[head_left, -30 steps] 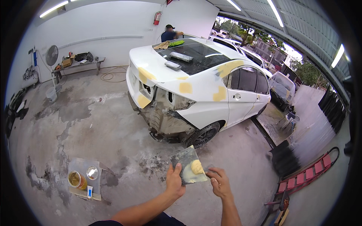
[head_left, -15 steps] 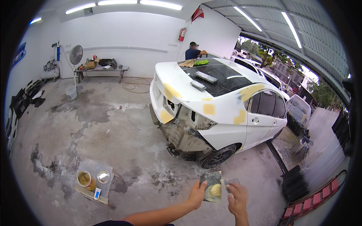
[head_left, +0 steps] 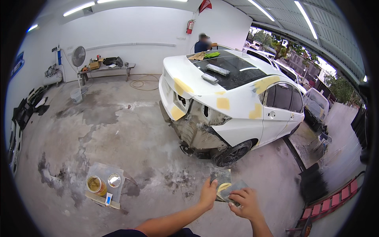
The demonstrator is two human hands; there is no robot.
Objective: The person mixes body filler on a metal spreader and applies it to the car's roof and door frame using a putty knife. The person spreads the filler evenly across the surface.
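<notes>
My left hand [head_left: 208, 193] is closed on the edge of a dark, flat mixing board [head_left: 221, 177], thumb on top. A smear of pale yellow body filler [head_left: 223, 187] lies on the board. In my right hand [head_left: 245, 201] is a grey, flat spreader [head_left: 238, 187], its edge pressed over the filler and covering part of it. Beyond my hands stands a white car [head_left: 239, 133] with its rear bumper off and yellow filler patches on its rear panels.
At the left, a small stand [head_left: 103, 199] carries an open tub of filler [head_left: 96, 185], a round lid [head_left: 114, 180] and a small tube [head_left: 108, 198]. A red-stepped ladder [head_left: 325, 205] lies at the right. Behind the car is another person [head_left: 202, 43].
My right hand has brought the spreader left onto the board, and the rounded lump of filler is now flattened into a smear. The whole view has shifted slightly.
</notes>
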